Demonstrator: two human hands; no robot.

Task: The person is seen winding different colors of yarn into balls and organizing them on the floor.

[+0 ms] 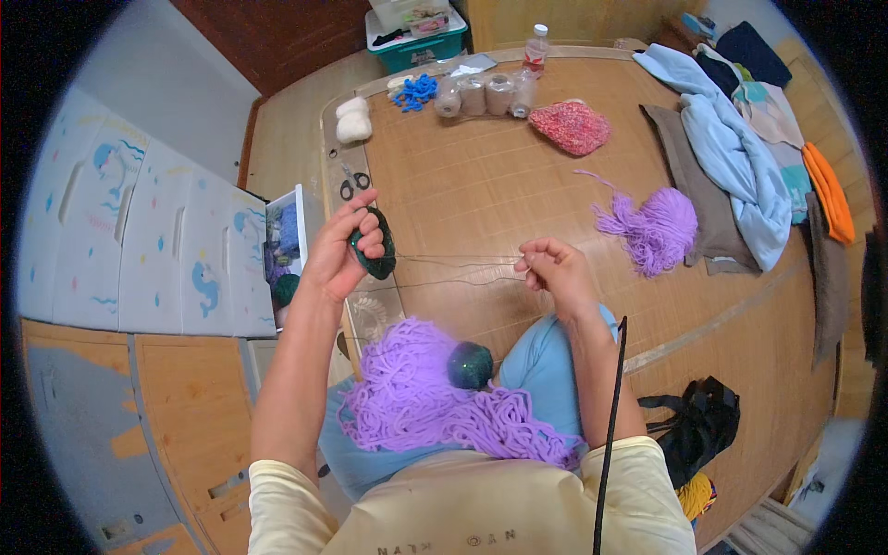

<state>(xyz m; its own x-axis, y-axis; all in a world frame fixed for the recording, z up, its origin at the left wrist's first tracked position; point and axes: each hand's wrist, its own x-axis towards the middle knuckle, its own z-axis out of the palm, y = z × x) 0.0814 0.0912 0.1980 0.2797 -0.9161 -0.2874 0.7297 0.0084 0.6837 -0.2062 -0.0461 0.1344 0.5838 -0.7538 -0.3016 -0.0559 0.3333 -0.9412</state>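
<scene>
My left hand [347,243] is closed around a dark green crocheted piece [375,244] with a slight sparkle. Thin dark strands of yarn [458,260] stretch from it across to my right hand [551,267], whose fingertips pinch them. Whether a hook or needle is in the right fingers cannot be told. On my lap lies a large loose heap of thick lilac yarn [409,388], and a ball of dark green glittery yarn [470,365] rests on it.
On the mat stand wrapped rolls [485,95] and a bottle [536,47]. Black-handled scissors [354,185], white yarn balls [354,120], blue yarn [416,92], a red-pink knitted piece [572,128] and lilac yarn [662,229] lie about. A drawer [300,229] stands open at left; a black bag [701,423] lies right.
</scene>
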